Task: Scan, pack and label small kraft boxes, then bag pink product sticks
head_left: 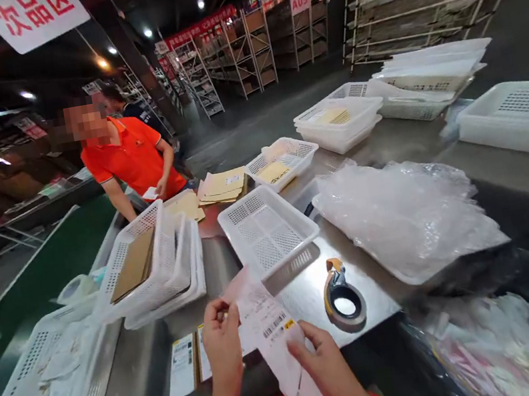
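My left hand (222,343) and my right hand (325,363) both pinch a long white paper strip with a barcode label (268,322), held just above the near edge of the steel table (309,285). The strip hangs down past my right hand. Under my left hand lie two printed slips (184,367) flat on the table. A tape dispenser (342,296) rests on the steel just beyond my right hand. An empty white perforated basket (267,231) sits straight ahead of the strip.
Stacked white baskets (155,270) with a brown envelope stand at left, another basket with papers (38,391) nearer. A pile of clear plastic bags (399,216) fills the right. A person in an orange shirt (133,156) works across the table beside yellow envelopes (222,186).
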The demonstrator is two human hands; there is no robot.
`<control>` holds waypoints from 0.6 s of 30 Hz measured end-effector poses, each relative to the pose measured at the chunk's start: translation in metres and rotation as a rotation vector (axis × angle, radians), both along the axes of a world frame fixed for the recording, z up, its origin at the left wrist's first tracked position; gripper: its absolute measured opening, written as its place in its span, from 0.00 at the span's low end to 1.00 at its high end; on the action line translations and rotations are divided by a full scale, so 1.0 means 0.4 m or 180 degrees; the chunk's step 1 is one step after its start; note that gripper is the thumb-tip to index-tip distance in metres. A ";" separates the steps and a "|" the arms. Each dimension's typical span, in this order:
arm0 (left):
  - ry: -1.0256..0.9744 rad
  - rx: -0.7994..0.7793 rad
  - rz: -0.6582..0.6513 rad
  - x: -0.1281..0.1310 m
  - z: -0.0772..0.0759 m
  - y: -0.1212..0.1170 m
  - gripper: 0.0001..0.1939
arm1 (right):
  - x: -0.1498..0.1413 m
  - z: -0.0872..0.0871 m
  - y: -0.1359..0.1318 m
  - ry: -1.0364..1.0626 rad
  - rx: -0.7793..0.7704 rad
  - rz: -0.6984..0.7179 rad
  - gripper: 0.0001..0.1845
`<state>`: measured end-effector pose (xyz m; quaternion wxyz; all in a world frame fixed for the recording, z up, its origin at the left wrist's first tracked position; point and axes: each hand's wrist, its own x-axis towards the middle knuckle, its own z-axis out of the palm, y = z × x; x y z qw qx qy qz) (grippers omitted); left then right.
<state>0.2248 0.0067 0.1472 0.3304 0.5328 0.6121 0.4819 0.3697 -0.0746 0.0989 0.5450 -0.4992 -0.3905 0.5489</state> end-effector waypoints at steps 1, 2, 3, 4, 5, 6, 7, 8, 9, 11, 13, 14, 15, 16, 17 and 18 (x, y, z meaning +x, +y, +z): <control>0.0226 0.0137 0.0059 -0.005 -0.008 -0.012 0.25 | 0.012 -0.001 -0.007 -0.0179 0.0061 -0.0005 0.22; 0.0567 0.0352 0.0083 -0.011 -0.014 -0.021 0.30 | 0.027 0.000 -0.013 -0.0408 0.0157 0.0049 0.20; 0.1113 0.0624 0.0034 -0.014 -0.018 -0.027 0.34 | 0.044 0.001 -0.019 -0.0645 0.0289 0.0161 0.18; 0.1726 0.0881 -0.0245 -0.015 -0.021 -0.029 0.35 | 0.063 0.003 -0.024 -0.0843 0.0422 0.0311 0.17; 0.2228 0.1085 -0.0829 -0.012 -0.022 -0.028 0.29 | 0.082 0.005 -0.028 -0.0975 0.0538 0.0482 0.16; 0.2565 0.1236 -0.1566 -0.004 -0.023 -0.024 0.23 | 0.100 0.007 -0.033 -0.1021 0.0619 0.0633 0.16; 0.2729 0.1297 -0.2355 0.007 -0.024 -0.020 0.18 | 0.116 0.008 -0.038 -0.1000 0.0671 0.0738 0.17; 0.2736 0.1261 -0.3061 0.021 -0.024 -0.016 0.15 | 0.131 0.008 -0.043 -0.0942 0.0707 0.0790 0.18; 0.2630 0.1133 -0.3589 0.037 -0.024 -0.015 0.12 | 0.144 0.007 -0.049 -0.0860 0.0710 0.0779 0.20; 0.2321 0.0661 -0.4019 0.073 -0.025 -0.018 0.12 | 0.166 0.001 -0.061 -0.0702 0.0670 0.0607 0.22; 0.2084 0.0234 -0.3906 0.106 -0.029 -0.024 0.19 | 0.188 -0.014 -0.074 -0.0588 0.0632 0.0379 0.25; 0.2048 0.0089 -0.3781 0.120 -0.032 -0.024 0.20 | 0.204 -0.027 -0.081 -0.0554 0.0609 0.0254 0.26; 0.2056 -0.0001 -0.3628 0.131 -0.036 -0.021 0.21 | 0.225 -0.044 -0.089 -0.0553 0.0533 0.0057 0.28; 0.2086 -0.0038 -0.3439 0.138 -0.041 -0.013 0.21 | 0.253 -0.065 -0.101 -0.0641 0.0329 -0.0329 0.30; 0.2119 -0.0052 -0.3205 0.141 -0.047 -0.002 0.21 | 0.289 -0.089 -0.116 -0.0802 -0.0010 -0.0892 0.32; 0.2156 -0.0065 -0.2917 0.140 -0.054 0.012 0.20 | 0.334 -0.117 -0.135 -0.0993 -0.0429 -0.1543 0.33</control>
